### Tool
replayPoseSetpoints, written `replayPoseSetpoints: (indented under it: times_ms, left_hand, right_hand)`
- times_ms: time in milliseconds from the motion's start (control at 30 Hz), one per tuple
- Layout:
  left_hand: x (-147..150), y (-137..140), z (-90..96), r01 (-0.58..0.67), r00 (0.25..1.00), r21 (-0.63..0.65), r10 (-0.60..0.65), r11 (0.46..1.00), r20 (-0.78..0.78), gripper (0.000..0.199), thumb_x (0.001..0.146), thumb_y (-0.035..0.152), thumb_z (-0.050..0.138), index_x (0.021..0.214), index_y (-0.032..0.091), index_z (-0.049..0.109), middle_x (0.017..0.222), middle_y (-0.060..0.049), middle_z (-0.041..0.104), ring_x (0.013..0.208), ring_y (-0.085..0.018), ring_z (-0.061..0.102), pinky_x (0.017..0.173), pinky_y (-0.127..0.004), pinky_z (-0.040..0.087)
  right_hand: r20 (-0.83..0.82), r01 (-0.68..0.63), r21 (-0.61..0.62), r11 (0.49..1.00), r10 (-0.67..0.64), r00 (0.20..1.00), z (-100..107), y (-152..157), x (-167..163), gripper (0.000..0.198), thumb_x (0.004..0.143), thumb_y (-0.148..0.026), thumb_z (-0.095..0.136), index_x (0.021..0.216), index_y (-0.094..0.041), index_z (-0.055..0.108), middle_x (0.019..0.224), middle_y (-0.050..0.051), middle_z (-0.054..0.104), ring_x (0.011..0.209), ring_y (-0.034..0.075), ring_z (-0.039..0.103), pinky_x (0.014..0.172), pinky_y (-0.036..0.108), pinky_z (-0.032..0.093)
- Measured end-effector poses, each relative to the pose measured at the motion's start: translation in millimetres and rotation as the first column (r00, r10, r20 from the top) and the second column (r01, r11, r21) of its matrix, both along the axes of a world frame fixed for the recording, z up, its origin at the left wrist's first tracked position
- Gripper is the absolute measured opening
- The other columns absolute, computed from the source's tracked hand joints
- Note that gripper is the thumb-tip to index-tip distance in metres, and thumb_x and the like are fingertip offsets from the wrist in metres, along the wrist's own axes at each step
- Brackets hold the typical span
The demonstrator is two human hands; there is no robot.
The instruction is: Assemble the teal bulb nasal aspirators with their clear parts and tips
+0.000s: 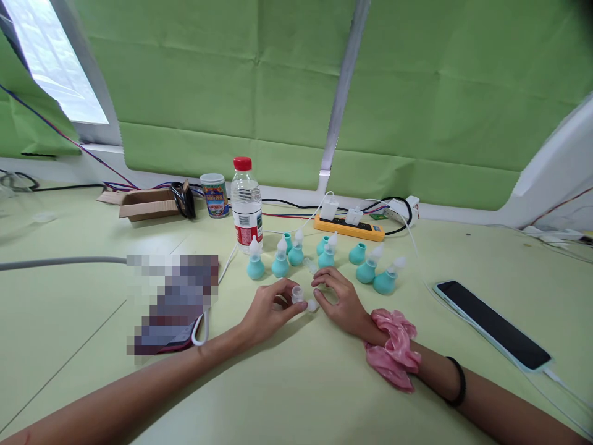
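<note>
My left hand [267, 308] rests on the pale green table [296, 395], its fingertips pinching a small clear plastic cap [297, 293]. A second clear cap [312, 305] lies on the table right beside it, touching or nearly touching my right hand [337, 301], which lies flat with fingers curled close. Just beyond both hands stand several teal rubber bulbs, some with clear nozzle tips, such as one at the left [255, 264] and one at the right [386, 279]. A pink scrunchie [393, 347] circles my right wrist.
A water bottle with a red cap [246, 203], a small tin can [214, 195] and a cardboard box [144, 204] stand at the back. An orange power strip [349, 227] with chargers and cables sits behind the bulbs. A phone [493, 324] lies at the right, a blurred item [173, 303] at the left.
</note>
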State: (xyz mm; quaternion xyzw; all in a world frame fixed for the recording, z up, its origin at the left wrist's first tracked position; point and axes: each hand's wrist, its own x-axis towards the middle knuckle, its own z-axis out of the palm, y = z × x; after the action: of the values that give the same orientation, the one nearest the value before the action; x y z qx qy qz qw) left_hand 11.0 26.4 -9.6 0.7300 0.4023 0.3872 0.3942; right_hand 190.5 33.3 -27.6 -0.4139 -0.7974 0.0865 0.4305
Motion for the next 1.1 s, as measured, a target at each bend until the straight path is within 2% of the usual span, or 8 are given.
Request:
replayPoseSetpoints:
  times_ms: [433, 600, 700, 800, 833, 967, 1033, 1100]
  left_hand:
    - [0, 1, -1.3, -0.007, 1.0, 0.014, 0.007, 1.0, -0.03, 0.023, 0.07, 0.033, 0.058, 0.083, 0.014, 0.057, 0.069, -0.001, 0.057, 0.059, -0.011, 0.053, 0.058, -0.023, 0.048]
    - [-1, 1, -1.6, -0.002, 0.999, 0.023, 0.003, 1.0, -0.039, 0.024, 0.07, 0.034, 0.057, 0.083, 0.015, 0.057, 0.068, -0.001, 0.058, 0.06, -0.012, 0.054, 0.058, -0.023, 0.048]
    - [-1, 1, -0.1, 0.001, 0.999, 0.021, 0.0, 1.0, -0.052, 0.024, 0.071, 0.035, 0.056, 0.084, 0.015, 0.057, 0.069, -0.001, 0.058, 0.06, -0.012, 0.054, 0.059, -0.023, 0.047]
    - [-1, 1, 2.2, 0.011, 0.998, 0.023, -0.01, 1.0, -0.065, 0.024, 0.072, 0.035, 0.055, 0.084, 0.015, 0.056, 0.068, -0.001, 0.059, 0.061, -0.012, 0.055, 0.058, -0.023, 0.047]
    - [-1, 1, 2.8, 0.014, 0.997, 0.026, -0.012, 1.0, -0.071, 0.024, 0.072, 0.035, 0.055, 0.083, 0.015, 0.056, 0.068, -0.001, 0.059, 0.061, -0.013, 0.055, 0.058, -0.023, 0.047]
    - [-2, 0, 2.6, 0.021, 0.995, 0.048, -0.016, 0.999, -0.099, 0.023, 0.072, 0.034, 0.055, 0.085, 0.016, 0.056, 0.069, -0.001, 0.059, 0.059, -0.012, 0.055, 0.057, -0.023, 0.045]
    - [-2, 0, 1.6, 0.028, 0.994, 0.063, -0.021, 0.998, -0.112, 0.022, 0.072, 0.034, 0.055, 0.085, 0.016, 0.056, 0.07, -0.001, 0.058, 0.058, -0.012, 0.054, 0.057, -0.022, 0.045]
    - [-1, 0, 1.1, 0.035, 0.992, 0.08, -0.025, 0.996, -0.126, 0.022, 0.072, 0.034, 0.055, 0.085, 0.016, 0.056, 0.069, -0.001, 0.057, 0.059, -0.012, 0.053, 0.058, -0.023, 0.045]
  right_hand:
    - [-0.016, -0.013, 0.025, 1.0, 0.014, 1.0, 3, -2, -1, 0.015, 0.072, -0.007, 0.047, 0.08, -0.019, 0.053, 0.085, 0.005, 0.051, 0.084, 0.017, 0.051, 0.073, 0.031, 0.044]
    - [0.007, -0.003, 0.106, 0.994, 0.002, 1.0, 7, -3, -2, 0.015, 0.073, -0.007, 0.047, 0.08, -0.019, 0.052, 0.084, 0.005, 0.051, 0.083, 0.017, 0.052, 0.072, 0.031, 0.045]
    - [0.061, 0.031, 0.284, 0.958, -0.05, 0.997, 31, -1, 4, 0.016, 0.073, -0.008, 0.049, 0.084, -0.019, 0.053, 0.089, 0.007, 0.051, 0.086, 0.018, 0.051, 0.073, 0.032, 0.045]
    - [0.07, 0.144, 0.475, 0.868, -0.201, 0.977, 75, 8, 20, 0.017, 0.072, -0.013, 0.052, 0.087, -0.019, 0.053, 0.093, 0.008, 0.052, 0.09, 0.02, 0.051, 0.077, 0.035, 0.043]
    - [0.061, 0.201, 0.496, 0.845, -0.265, 0.962, 92, 13, 27, 0.016, 0.072, -0.016, 0.052, 0.088, -0.019, 0.054, 0.093, 0.008, 0.052, 0.091, 0.021, 0.051, 0.077, 0.035, 0.043]
    - [0.221, 0.397, 0.384, 0.834, -0.5, 0.837, 145, 45, 60, 0.022, 0.073, -0.027, 0.051, 0.092, -0.015, 0.055, 0.094, 0.01, 0.053, 0.091, 0.024, 0.05, 0.076, 0.037, 0.043]
    - [0.379, 0.495, 0.284, 0.821, -0.57, 0.729, 153, 64, 75, 0.039, 0.071, -0.032, 0.054, 0.105, -0.012, 0.05, 0.104, 0.014, 0.05, 0.097, 0.028, 0.048, 0.077, 0.039, 0.041]
    - [0.603, 0.522, 0.13, 0.843, -0.485, 0.633, 150, 80, 86, 0.045, 0.072, -0.036, 0.054, 0.108, -0.01, 0.048, 0.107, 0.016, 0.051, 0.098, 0.029, 0.048, 0.076, 0.039, 0.041]
